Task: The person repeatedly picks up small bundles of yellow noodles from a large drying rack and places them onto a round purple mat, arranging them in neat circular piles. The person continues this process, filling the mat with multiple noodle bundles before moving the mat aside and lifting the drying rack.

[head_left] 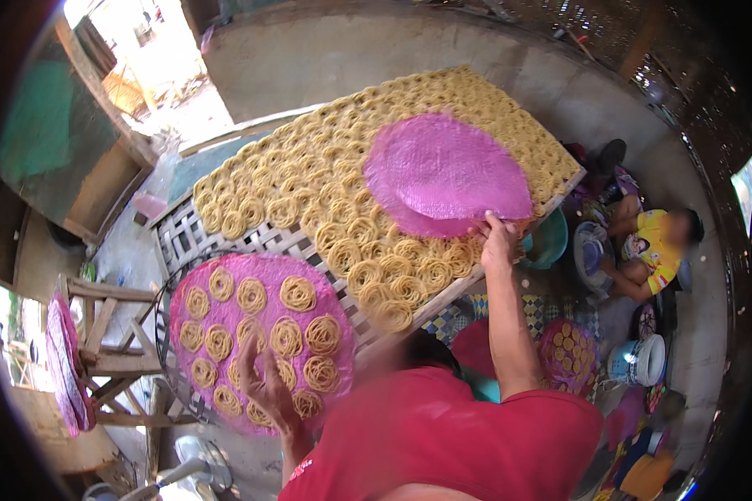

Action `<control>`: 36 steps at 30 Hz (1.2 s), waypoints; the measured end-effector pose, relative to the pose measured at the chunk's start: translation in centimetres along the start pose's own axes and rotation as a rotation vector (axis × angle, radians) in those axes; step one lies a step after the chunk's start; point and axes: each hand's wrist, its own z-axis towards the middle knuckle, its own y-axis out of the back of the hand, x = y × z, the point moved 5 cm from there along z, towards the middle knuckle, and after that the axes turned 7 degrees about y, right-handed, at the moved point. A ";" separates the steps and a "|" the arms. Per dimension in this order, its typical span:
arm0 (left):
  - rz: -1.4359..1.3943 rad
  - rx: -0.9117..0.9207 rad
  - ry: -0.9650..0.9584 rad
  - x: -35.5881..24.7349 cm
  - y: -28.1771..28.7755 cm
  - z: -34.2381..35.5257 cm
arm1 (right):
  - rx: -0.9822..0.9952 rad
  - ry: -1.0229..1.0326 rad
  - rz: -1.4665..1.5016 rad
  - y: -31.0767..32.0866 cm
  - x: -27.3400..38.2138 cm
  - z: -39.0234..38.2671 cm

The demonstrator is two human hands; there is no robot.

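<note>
My right hand [498, 240] pinches the near edge of an oval pink woven-plastic sheet [447, 171], which lies over many coiled noodle nests. Beneath it, yellowish nests [334, 200] cover most of a slatted bamboo rack [179, 238]. My left hand [269, 388] hovers, fingers apart and slightly blurred, over a second round pink sheet [250, 334] at the rack's near left. Several separate nests [286, 336] rest on that sheet. I cannot tell whether my left fingertips touch one of them.
At the right, another person [661, 242] in a yellow shirt sits low beside a basin [593, 259]. A teal tub [548, 238] and a white bucket [636, 361] stand on the floor. Another nest-covered pink sheet [569, 355] lies nearby. A wooden stand [113, 359] is at the left.
</note>
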 end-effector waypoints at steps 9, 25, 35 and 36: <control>0.088 -0.134 -0.029 0.1 1.3 1.7 | 0.439 0.006 -0.491 -4.9 0.2 -12.6; 0.835 -0.023 -0.186 3.0 -2.6 11.7 | 1.713 1.325 -0.717 -24.0 -4.3 -28.8; 0.505 -0.020 -0.151 3.8 -4.2 13.4 | 1.899 1.158 -0.364 -26.7 -2.5 -26.2; 0.496 0.010 -0.152 3.9 -4.5 13.5 | 1.953 1.070 -0.446 -27.1 -2.7 -26.0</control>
